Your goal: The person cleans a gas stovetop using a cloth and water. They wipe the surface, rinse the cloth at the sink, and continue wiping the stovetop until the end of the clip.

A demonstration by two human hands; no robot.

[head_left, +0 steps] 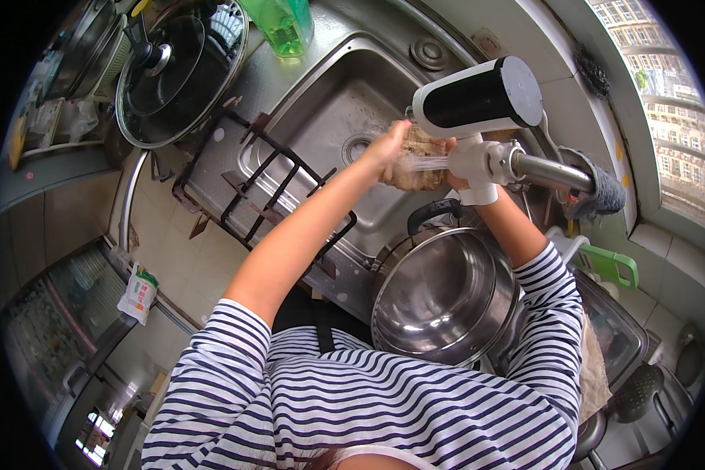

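Observation:
A brown, rough-textured piece, perhaps a cloth or loofah [420,147], is held between both hands over the steel sink [352,64]. Water from a white faucet fitting [467,161] streams onto it. My left hand [389,147] grips its left side, with the fingers partly hidden. My right hand [457,176] is at its right edge, mostly hidden behind the fitting; its grip cannot be made out. Above it is a black-and-white cylindrical faucet unit [476,97]. A black metal stove grate [282,188] lies across the sink's near left edge.
Stacked steel pots [440,288] stand close before my torso. A glass lid [179,70] lies at the upper left, near a green translucent bottle [284,29]. A grey cloth [602,188] hangs on the metal pipe [555,172]. A green-handled item [614,264] and perforated ladle [637,390] are right.

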